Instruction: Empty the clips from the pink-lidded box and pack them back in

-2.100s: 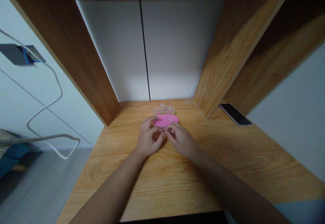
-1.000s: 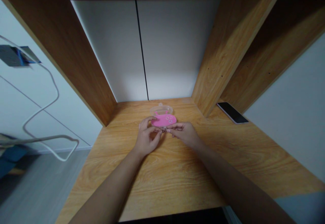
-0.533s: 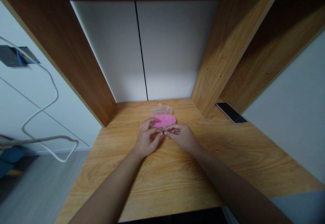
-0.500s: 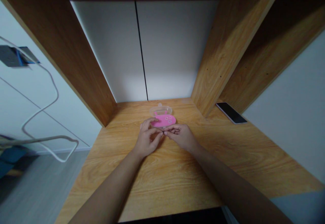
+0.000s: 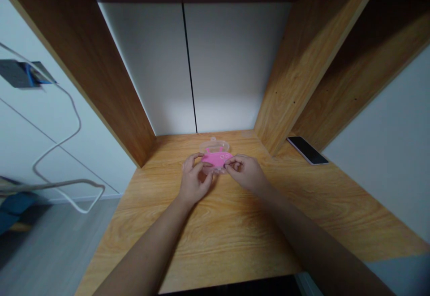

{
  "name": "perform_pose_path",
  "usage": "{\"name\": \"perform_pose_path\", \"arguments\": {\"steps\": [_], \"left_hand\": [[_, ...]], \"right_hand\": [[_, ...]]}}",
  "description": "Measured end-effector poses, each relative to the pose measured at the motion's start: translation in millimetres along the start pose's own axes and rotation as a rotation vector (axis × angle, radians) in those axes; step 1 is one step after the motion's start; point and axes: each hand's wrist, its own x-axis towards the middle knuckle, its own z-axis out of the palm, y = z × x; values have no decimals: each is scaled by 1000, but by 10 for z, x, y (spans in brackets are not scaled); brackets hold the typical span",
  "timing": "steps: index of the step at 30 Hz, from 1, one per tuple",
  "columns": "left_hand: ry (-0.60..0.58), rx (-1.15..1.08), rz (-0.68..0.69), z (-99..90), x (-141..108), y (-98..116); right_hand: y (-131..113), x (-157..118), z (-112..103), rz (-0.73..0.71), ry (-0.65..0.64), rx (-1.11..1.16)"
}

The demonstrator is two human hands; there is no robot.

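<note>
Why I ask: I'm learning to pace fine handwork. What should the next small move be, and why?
I'd probably lower the small dark item onto the pink panel: the right hand pinches it at the panel's near right edge, while the left hand rests at the left end, seemingly able to steady it.

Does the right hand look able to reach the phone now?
Probably yes: over the desk, in front of the wooden upright, nothing seems to block the right hand from the phone, though the hand pinches a small dark item.
</note>
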Motion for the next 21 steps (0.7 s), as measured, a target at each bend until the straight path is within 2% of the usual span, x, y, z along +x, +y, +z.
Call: {"name": "perform_pose_path", "arguments": {"steps": [3, 5, 10, 15, 21], "left_hand": [[24, 25, -64, 34, 3, -45], [8, 29, -83, 53, -2, -68], [-21, -2, -84, 92, -15, -111], [-24, -38, -102, 105, -14, -129], [-18, -69, -94, 94, -3, -123]], "right_hand": [[-58, 172, -113, -47, -40, -182], [-117, 287, -151, -69, -120, -298], [-273, 496, -144, -144, -237, -505], [-334, 570, -121, -204, -277, -613], [-350, 568, -106, -240, -315, -636]]}}
